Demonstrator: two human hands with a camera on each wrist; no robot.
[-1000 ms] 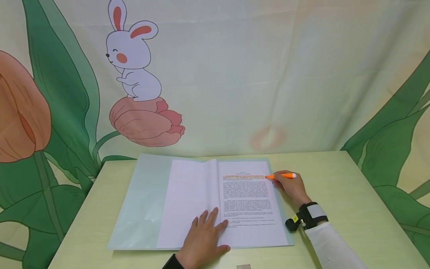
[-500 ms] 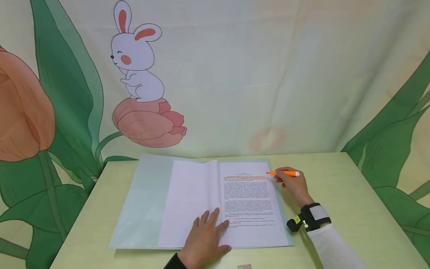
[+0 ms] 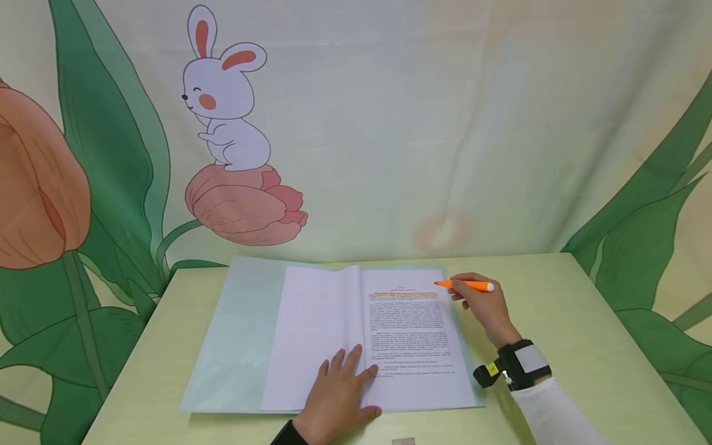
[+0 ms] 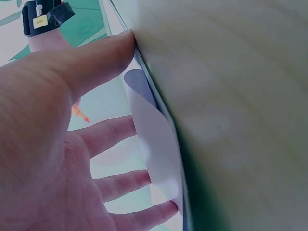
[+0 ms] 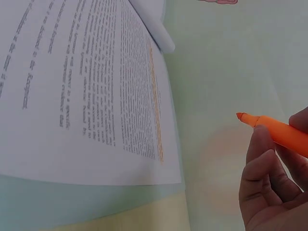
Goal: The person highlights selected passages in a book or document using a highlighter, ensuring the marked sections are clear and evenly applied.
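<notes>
An orange highlighter is pinched between the thumb and fingers of my right hand, its tip pointing left above the page's upper right. In the right wrist view the uncapped highlighter is raised off the paper. The printed page carries orange highlighted lines near its top. My left hand rests with spread fingers across the fold at the bottom. In the left wrist view the left hand has its thumb and fingertips along the paper edge. A pale green folder lies open under the pages.
A blank turned sheet lies left of the fold. The light yellow table reaches back to a printed curtain with a rabbit. A small greyish piece sits at the front edge. The right wrist wears a black camera strap.
My right hand has lifted the highlighter from the end of the highlighted line, up and slightly right, then shifted it a little left. The left hand stays on the fold.
</notes>
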